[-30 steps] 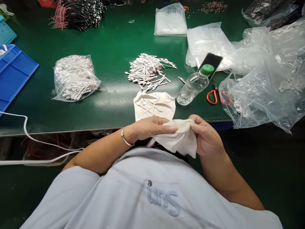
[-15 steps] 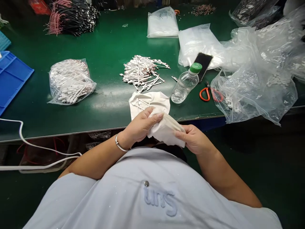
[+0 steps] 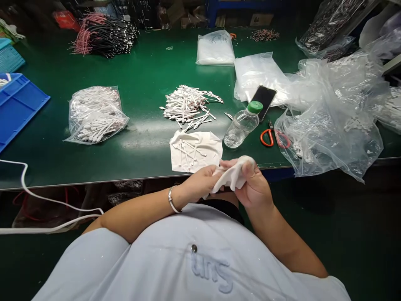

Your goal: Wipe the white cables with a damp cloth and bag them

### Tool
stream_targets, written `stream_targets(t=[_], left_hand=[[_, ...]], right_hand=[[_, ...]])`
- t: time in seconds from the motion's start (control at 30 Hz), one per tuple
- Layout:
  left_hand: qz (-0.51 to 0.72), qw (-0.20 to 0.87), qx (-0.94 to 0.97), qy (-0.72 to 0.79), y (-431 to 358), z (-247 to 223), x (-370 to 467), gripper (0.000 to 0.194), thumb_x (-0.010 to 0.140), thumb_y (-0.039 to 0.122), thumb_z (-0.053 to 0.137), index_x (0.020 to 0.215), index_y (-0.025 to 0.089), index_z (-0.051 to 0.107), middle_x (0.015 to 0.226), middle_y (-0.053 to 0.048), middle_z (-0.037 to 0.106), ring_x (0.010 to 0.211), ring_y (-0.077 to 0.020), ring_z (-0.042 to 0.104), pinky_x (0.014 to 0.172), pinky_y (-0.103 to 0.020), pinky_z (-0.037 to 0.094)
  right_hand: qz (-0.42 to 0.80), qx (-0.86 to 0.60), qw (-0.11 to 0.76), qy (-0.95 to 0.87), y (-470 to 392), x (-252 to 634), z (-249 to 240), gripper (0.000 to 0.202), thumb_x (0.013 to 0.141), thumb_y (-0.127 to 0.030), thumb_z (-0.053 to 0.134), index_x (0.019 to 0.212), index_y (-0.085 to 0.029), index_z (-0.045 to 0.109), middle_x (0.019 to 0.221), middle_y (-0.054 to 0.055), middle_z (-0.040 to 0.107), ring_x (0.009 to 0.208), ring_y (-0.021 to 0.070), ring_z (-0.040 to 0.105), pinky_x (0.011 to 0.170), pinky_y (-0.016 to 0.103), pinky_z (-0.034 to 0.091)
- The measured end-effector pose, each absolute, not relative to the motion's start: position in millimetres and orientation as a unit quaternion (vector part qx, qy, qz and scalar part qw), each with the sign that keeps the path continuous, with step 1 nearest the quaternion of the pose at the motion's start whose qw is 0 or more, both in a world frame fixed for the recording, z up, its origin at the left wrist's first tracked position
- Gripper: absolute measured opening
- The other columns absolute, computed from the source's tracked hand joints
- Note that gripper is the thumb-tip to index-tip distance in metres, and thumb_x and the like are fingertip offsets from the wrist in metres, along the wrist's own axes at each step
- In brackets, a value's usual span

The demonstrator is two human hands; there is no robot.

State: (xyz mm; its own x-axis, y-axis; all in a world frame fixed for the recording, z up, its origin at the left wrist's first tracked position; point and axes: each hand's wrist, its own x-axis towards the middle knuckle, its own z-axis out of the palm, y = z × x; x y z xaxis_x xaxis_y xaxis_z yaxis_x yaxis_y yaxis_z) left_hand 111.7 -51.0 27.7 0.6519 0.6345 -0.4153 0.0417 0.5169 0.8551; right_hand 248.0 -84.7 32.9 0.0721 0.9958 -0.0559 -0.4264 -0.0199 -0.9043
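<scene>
A white cloth (image 3: 233,176) is bunched between my two hands, just off the table's front edge. My left hand (image 3: 202,182) grips its left part, and a bracelet circles that wrist. The right part is pinched in my right hand (image 3: 256,184). On the green table beyond them, a second white cloth (image 3: 213,148) lies flat with several small white cable pieces (image 3: 187,152) on it. Behind that cloth is a loose heap of white cable pieces (image 3: 184,102).
A bottle with a green cap (image 3: 240,127), a phone (image 3: 265,98), red-handled pliers (image 3: 267,138) and clear plastic bags (image 3: 328,133) stand or lie at right. At left are a filled bag (image 3: 95,115), a blue crate (image 3: 19,106) and a white cable (image 3: 56,200).
My hands have shifted the held cloth slightly right, and it is more crumpled. The flat cloth with its cable pieces now shows fully. The whole view has tilted up a little.
</scene>
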Motion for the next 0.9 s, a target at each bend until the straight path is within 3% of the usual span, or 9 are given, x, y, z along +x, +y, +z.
stream_targets(t=[0.1, 0.17, 0.23, 0.33, 0.47, 0.57, 0.67, 0.77, 0.9], left_hand=[[0.076, 0.775, 0.539, 0.320, -50.2, 36.6, 95.6, 0.034, 0.075, 0.048, 0.066, 0.083, 0.016, 0.054, 0.072, 0.001, 0.057, 0.058, -0.0075, 0.051, 0.055, -0.020, 0.041], [0.061, 0.726, 0.616, 0.298, -47.0, 42.2, 77.4, 0.028, 0.080, 0.042, 0.063, 0.090, 0.016, 0.060, 0.079, -0.001, 0.061, 0.068, -0.0098, 0.055, 0.065, -0.023, 0.044], [0.102, 0.653, 0.679, 0.319, -40.0, 45.2, 56.7, 0.024, 0.086, 0.039, 0.056, 0.091, 0.017, 0.063, 0.081, -0.002, 0.063, 0.072, -0.0110, 0.055, 0.069, -0.023, 0.044], [0.220, 0.480, 0.737, 0.422, -23.7, 44.4, 26.7, 0.023, 0.088, 0.036, 0.052, 0.087, 0.017, 0.066, 0.082, -0.003, 0.066, 0.075, -0.0134, 0.057, 0.070, -0.025, 0.044], [0.282, 0.217, 0.772, 0.527, -0.8, 37.3, -4.0, 0.021, 0.089, 0.029, 0.051, 0.090, 0.018, 0.069, 0.083, -0.005, 0.066, 0.078, -0.0163, 0.059, 0.072, -0.028, 0.045], [0.254, 0.129, 0.795, 0.535, 13.4, 30.6, -15.4, 0.023, 0.090, 0.027, 0.048, 0.092, 0.017, 0.070, 0.084, -0.005, 0.066, 0.080, -0.0178, 0.059, 0.075, -0.030, 0.046], [0.218, 0.093, 0.828, 0.508, 25.9, 23.5, -15.8, 0.024, 0.090, 0.025, 0.049, 0.100, 0.016, 0.069, 0.092, -0.008, 0.066, 0.087, -0.0200, 0.058, 0.080, -0.033, 0.047], [0.170, 0.078, 0.858, 0.478, 35.8, 16.7, -10.2, 0.028, 0.089, 0.023, 0.050, 0.111, 0.014, 0.065, 0.101, -0.010, 0.063, 0.093, -0.0221, 0.056, 0.085, -0.035, 0.046], [0.116, 0.095, 0.874, 0.462, 43.6, 12.3, -4.5, 0.027, 0.089, 0.022, 0.049, 0.110, 0.015, 0.065, 0.100, -0.011, 0.060, 0.092, -0.0225, 0.054, 0.083, -0.035, 0.046]], right_hand=[[0.406, -0.480, 0.669, -0.396, -65.1, 263.5, 46.4, 0.030, 0.081, -0.051, 0.062, 0.073, -0.025, 0.050, 0.055, -0.007, 0.045, 0.047, 0.0095, 0.044, 0.051, 0.027, 0.043], [0.116, -0.559, 0.689, -0.446, -44.8, 282.6, 58.1, 0.024, 0.081, -0.042, 0.066, 0.074, -0.022, 0.055, 0.061, -0.003, 0.050, 0.057, 0.0103, 0.048, 0.061, 0.028, 0.043], [-0.094, -0.592, 0.622, -0.503, -20.5, 303.6, 68.1, 0.025, 0.083, -0.041, 0.063, 0.074, -0.017, 0.060, 0.067, 0.003, 0.055, 0.068, 0.0144, 0.054, 0.071, 0.032, 0.043], [-0.247, -0.592, 0.469, -0.607, 13.1, 326.3, 74.6, 0.034, 0.087, -0.043, 0.055, 0.072, -0.014, 0.064, 0.070, 0.008, 0.058, 0.073, 0.0176, 0.058, 0.070, 0.033, 0.044], [-0.294, -0.553, 0.382, -0.680, 33.9, 332.3, 66.0, 0.043, 0.084, -0.056, 0.053, 0.082, -0.014, 0.064, 0.078, 0.009, 0.062, 0.078, 0.0212, 0.061, 0.070, 0.034, 0.046], [-0.318, -0.580, 0.351, -0.663, 35.2, 330.7, 55.1, 0.052, 0.076, -0.065, 0.057, 0.089, -0.014, 0.061, 0.073, 0.007, 0.060, 0.069, 0.0225, 0.059, 0.064, 0.037, 0.046], [-0.322, -0.595, 0.361, -0.641, 36.6, 332.2, 47.5, 0.046, 0.074, -0.059, 0.060, 0.087, -0.015, 0.060, 0.071, 0.005, 0.057, 0.066, 0.0221, 0.057, 0.062, 0.038, 0.045], [-0.285, -0.570, 0.477, -0.606, 42.2, 338.9, 39.9, 0.034, 0.068, -0.046, 0.066, 0.083, -0.017, 0.057, 0.069, 0.002, 0.053, 0.063, 0.0186, 0.055, 0.061, 0.037, 0.045], [-0.107, -0.494, 0.746, -0.433, 48.8, 360.4, 18.7, 0.021, 0.066, -0.033, 0.061, 0.079, -0.022, 0.048, 0.074, 0.000, 0.050, 0.063, 0.0149, 0.053, 0.059, 0.036, 0.042]])
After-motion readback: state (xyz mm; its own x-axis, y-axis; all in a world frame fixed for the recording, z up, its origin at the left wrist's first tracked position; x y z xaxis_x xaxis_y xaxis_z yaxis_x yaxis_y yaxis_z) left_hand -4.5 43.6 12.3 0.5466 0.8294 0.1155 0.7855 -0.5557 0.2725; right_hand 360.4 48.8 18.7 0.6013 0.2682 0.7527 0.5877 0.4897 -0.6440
